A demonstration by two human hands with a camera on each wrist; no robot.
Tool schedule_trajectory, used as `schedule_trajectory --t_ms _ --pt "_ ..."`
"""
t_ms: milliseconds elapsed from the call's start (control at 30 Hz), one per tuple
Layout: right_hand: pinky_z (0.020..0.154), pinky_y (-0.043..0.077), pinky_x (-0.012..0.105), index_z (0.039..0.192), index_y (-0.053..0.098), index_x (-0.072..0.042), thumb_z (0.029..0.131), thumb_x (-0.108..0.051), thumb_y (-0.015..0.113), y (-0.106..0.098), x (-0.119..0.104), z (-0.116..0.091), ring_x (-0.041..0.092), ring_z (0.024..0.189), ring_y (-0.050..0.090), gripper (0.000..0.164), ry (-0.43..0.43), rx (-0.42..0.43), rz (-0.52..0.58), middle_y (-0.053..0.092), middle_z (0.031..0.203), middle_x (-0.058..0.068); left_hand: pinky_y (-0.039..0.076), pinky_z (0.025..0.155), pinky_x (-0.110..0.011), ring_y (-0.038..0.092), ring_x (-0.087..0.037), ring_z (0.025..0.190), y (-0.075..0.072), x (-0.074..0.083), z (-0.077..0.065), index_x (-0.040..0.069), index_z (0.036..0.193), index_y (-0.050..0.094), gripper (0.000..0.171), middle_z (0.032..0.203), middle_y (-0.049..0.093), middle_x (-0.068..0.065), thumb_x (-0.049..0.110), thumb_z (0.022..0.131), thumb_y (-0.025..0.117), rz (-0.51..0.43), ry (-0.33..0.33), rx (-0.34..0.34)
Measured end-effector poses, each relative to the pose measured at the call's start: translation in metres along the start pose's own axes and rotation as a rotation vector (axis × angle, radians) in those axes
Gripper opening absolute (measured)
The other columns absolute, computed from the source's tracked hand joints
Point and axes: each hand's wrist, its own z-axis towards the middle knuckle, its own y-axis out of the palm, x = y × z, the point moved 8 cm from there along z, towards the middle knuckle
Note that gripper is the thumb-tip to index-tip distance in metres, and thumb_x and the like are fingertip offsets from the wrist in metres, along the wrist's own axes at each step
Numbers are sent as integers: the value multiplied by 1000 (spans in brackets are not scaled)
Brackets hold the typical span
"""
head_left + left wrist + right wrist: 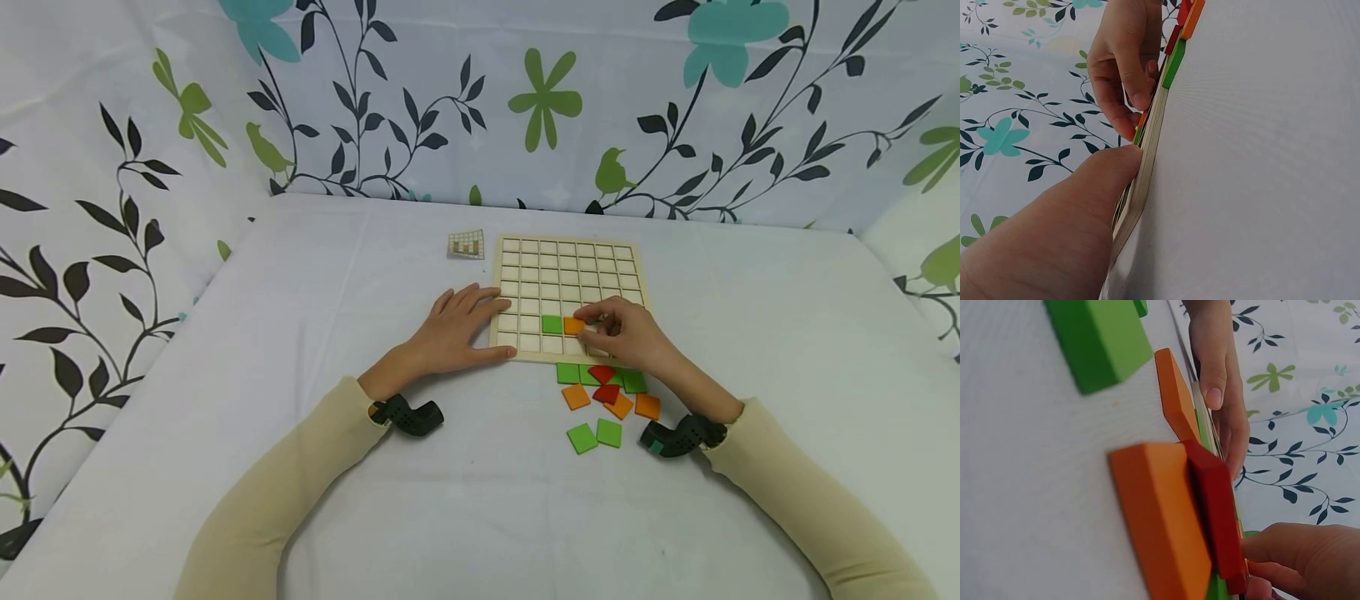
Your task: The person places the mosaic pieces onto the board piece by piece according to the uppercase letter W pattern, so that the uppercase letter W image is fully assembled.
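Note:
A light wooden grid board (528, 273) lies on the white cloth. My left hand (459, 331) rests spread at its left edge, fingers over the frame and thumb on the near left corner. A green square tile (552, 324) sits in a cell of the board's lower part. Directly right of it is an orange square tile (572, 326), pinched at its right side by the thumb and forefinger of my right hand (628, 335). In the left wrist view, the right hand (1124, 59) reaches down to the board's surface.
Below the board lie loose pieces: green squares (582, 438), orange squares (576, 397) and red rounded pieces (606, 393), some overlapping. A small card with a printed grid (467, 244) lies beyond the left hand. A patterned cloth (450, 167) hangs behind.

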Motion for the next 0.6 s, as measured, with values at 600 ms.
schedule_trajectory --t_ms 600 --pt "73 48 30 117 65 2 92 -4 63 -4 -6 -5 25 84 57 26 -37 -16 -2 62 115 20 6 117 -55 14 -31 149 2 1 1 19 151 38 74 158 27 -3 56 90 60 -10 -2 -5"
